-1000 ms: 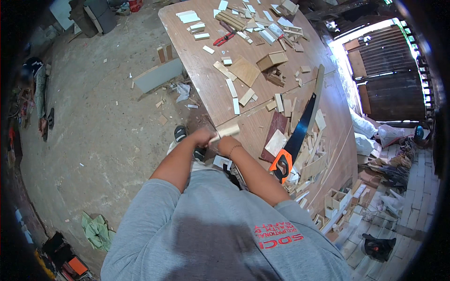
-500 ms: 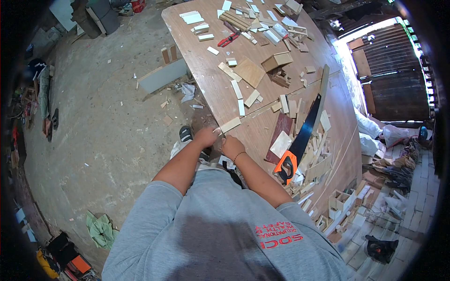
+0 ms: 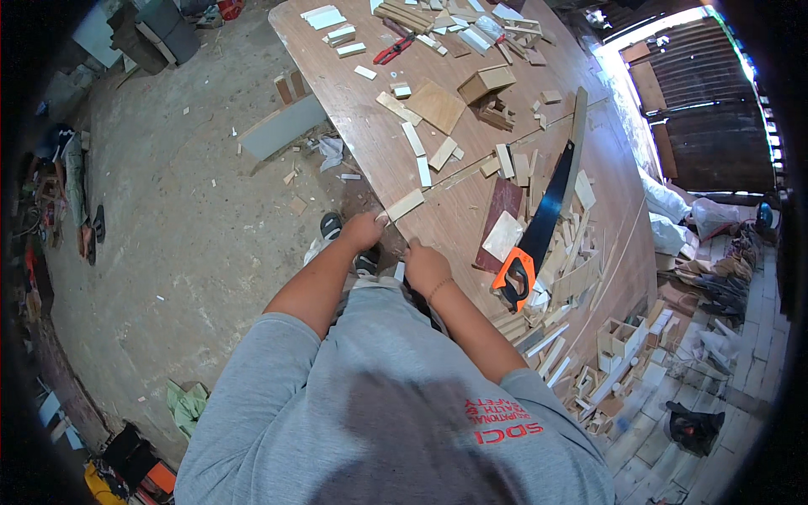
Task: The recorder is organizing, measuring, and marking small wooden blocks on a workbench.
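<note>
At the table's near-left edge, my left hand [image 3: 365, 230] is closed on the end of a short pale wood strip [image 3: 405, 206]. The strip's other end reaches over the table top [image 3: 454, 220]. My right hand [image 3: 427, 269] is curled closed beside the table edge, a little right of and nearer than the left. Whatever its fingers hold, if anything, is too small and hidden to make out. Two white-faced strips [image 3: 414, 140] lie just beyond the held piece. To the right rests a handsaw [image 3: 545, 219] with an orange and black handle, among wood offcuts.
Red-handled pliers [image 3: 394, 49], a small wooden box [image 3: 486, 82] and a square board [image 3: 435, 106] lie farther up the table. A dark red board [image 3: 500, 220] sits left of the saw. On the floor to the left, a grey panel [image 3: 284, 128] leans near the table.
My right hand has drawn away from my left, toward me and to the right. The left still grips the wood strip. The view has shifted slightly.
</note>
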